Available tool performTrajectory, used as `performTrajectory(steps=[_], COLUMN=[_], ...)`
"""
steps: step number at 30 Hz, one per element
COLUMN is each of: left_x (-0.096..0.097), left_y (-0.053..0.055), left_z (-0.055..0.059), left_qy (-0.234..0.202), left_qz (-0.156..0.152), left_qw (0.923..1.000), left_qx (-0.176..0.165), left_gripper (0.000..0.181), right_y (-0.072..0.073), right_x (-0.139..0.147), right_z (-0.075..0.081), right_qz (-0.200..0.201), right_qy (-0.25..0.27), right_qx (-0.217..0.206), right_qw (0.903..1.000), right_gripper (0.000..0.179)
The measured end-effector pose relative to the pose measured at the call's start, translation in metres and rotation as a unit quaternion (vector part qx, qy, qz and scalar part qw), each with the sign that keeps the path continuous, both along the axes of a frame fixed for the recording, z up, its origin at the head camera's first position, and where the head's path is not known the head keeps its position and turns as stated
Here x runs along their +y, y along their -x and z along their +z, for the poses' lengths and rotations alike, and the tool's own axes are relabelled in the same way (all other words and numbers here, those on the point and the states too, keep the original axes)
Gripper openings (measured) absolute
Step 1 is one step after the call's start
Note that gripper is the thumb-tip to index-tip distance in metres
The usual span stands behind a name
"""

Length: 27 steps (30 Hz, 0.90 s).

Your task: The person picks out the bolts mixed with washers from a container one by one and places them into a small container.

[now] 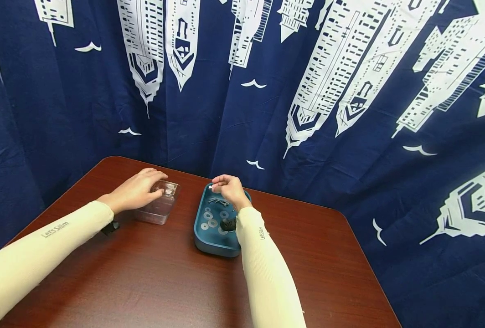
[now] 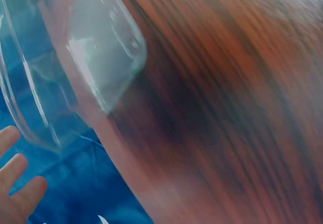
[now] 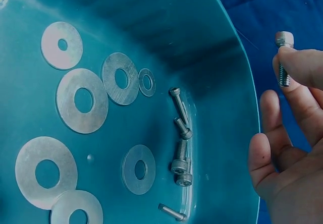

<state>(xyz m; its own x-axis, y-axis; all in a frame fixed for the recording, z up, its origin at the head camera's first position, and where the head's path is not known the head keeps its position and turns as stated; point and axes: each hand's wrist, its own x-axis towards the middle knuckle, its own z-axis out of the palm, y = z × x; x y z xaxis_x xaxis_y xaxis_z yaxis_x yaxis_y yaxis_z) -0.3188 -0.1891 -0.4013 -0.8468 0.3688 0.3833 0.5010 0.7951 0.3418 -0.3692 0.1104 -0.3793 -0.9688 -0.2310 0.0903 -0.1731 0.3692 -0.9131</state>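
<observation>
Fingers (image 3: 299, 103) with bolt (image 3: 284, 38), washers (image 3: 100, 105) in tray (image 3: 222, 183)

A navy curtain (image 1: 255, 123) printed with white buildings (image 1: 328, 59) hangs behind the brown table (image 1: 320, 259).

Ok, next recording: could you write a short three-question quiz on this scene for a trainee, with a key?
1. Which hand pinches a bolt?
2. True or false: the washers lie inside the blue tray.
3. What is the left hand nearest to? (A) the blue tray (B) the clear box (C) the pinched bolt

Key: 1. The right hand; 2. True; 3. B
</observation>
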Motion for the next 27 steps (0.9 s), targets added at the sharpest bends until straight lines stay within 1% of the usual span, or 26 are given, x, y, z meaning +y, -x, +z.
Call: performTrajectory(steps=[3, 9, 14, 20, 24, 27], left_x=[-0.009, -0.026, -0.036, -0.04, -0.038, -0.037], left_y=[-0.001, -0.002, -0.003, -0.005, -0.006, -0.006], left_z=[-0.002, -0.007, -0.014, -0.023, -0.027, -0.03], left_qy=[-0.022, -0.041, -0.068, -0.091, -0.093, -0.093], left_qz=[0.007, 0.014, 0.025, 0.023, 0.02, 0.017], left_qw=[0.9997, 0.9988, 0.9963, 0.9941, 0.9942, 0.9948], left_qx=[-0.01, -0.022, -0.046, -0.054, -0.048, -0.038], left_gripper=[0.046, 0.047, 0.047, 0.047, 0.047, 0.047], right_y=[-0.001, 0.0, 0.0, 0.0, 0.001, 0.002], right_x=[-0.001, -0.004, -0.009, -0.017, -0.023, -0.028], right_z=[0.0, 0.002, 0.007, 0.01, 0.011, 0.012], right_qz=[0.0, 0.0, 0.006, 0.017, 0.017, 0.021], right_qy=[0.003, 0.014, 0.016, 0.022, 0.017, 0.016], right_qx=[-0.001, -0.001, -0.003, -0.001, 0.008, 0.013], right_qw=[1.0, 0.9999, 0.9998, 0.9996, 0.9997, 0.9996], right_gripper=[0.024, 0.022, 0.022, 0.024, 0.022, 0.023])
